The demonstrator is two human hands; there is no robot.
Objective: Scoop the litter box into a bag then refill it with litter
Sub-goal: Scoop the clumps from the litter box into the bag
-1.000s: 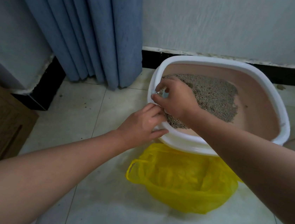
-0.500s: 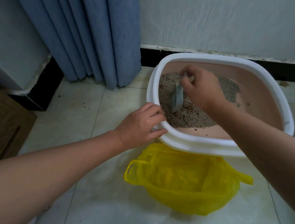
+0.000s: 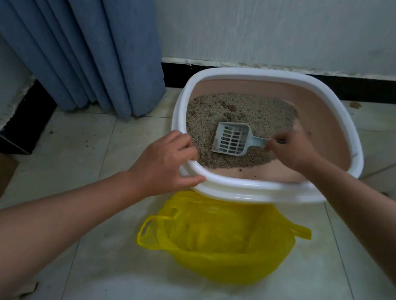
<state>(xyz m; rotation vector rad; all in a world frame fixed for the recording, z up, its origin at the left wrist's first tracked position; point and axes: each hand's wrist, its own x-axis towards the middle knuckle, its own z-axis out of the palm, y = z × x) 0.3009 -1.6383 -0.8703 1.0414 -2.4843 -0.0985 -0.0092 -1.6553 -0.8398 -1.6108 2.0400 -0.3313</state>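
Left hand (image 3: 166, 161) grips the near-left corner of the litter box (image 3: 249, 192), fingers curled over the rim into the tub and thumb pressed along the outer lip. Right hand (image 3: 290, 149) pinches the end of the scoop's thin handle, fingers bent round it.

Heavy blue curtain (image 3: 81, 38) hangs in deep vertical folds at the left, against a pale, streaky wall (image 3: 280, 23). Glossy pale tiles cover the floor (image 3: 79, 161), speckled with a few dark crumbs. On the tiles stands the litter box, a rounded tub with a thick, smooth white rim and a matte pink inside. Just in front of it, touching its near wall, sits the bag (image 3: 216, 258): thin, crinkled, translucent yellow plastic, mouth open, handle loops flopping to either side. Coarse grey-tan litter (image 3: 258, 110) fills the left and far part of the tub, leaving the pink bottom bare at the right and near side. On the granules lies the scoop (image 3: 230, 138), pale grey plastic, a square slotted blade lying flat with its hollow up.

Half a second earlier the scoop hung blade-down under the right hand near the far left of the litter; now it lies flat and the hand has drawn back to the right. The left hand has kept its hold.
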